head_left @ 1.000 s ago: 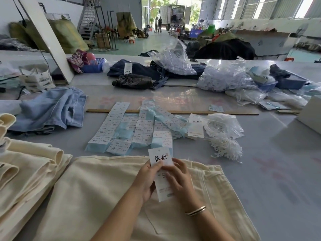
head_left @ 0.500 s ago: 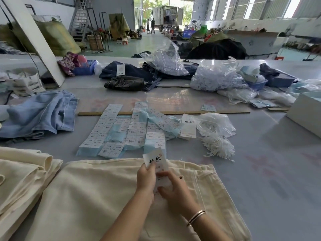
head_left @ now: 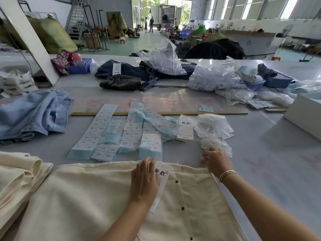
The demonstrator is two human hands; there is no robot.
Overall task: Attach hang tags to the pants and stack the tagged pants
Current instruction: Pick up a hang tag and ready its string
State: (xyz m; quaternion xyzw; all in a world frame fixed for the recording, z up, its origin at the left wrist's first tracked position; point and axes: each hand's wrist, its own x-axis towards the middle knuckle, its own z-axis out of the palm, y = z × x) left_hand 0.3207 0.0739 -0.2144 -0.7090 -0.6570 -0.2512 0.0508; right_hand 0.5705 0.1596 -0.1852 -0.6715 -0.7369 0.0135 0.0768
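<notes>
the left hand (head_left: 145, 180) lies flat, fingers straight, pressing a white hang tag (head_left: 160, 181) onto the cream pants (head_left: 97, 197) spread on the grey table (head_left: 271, 164). the right hand (head_left: 217, 160) reaches into the loose white strings (head_left: 215, 145) just past the waistband; its fingertips are hidden, so its grip cannot be told. folded cream pants are stacked (head_left: 15, 174) at the left.

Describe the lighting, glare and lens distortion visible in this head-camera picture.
Head view: daylight from the open doorway and windows; glare on the clear plastic sheet over the grey table; wide-angle bending at the edges; the cream pants sharp, soft shadows only.
</notes>
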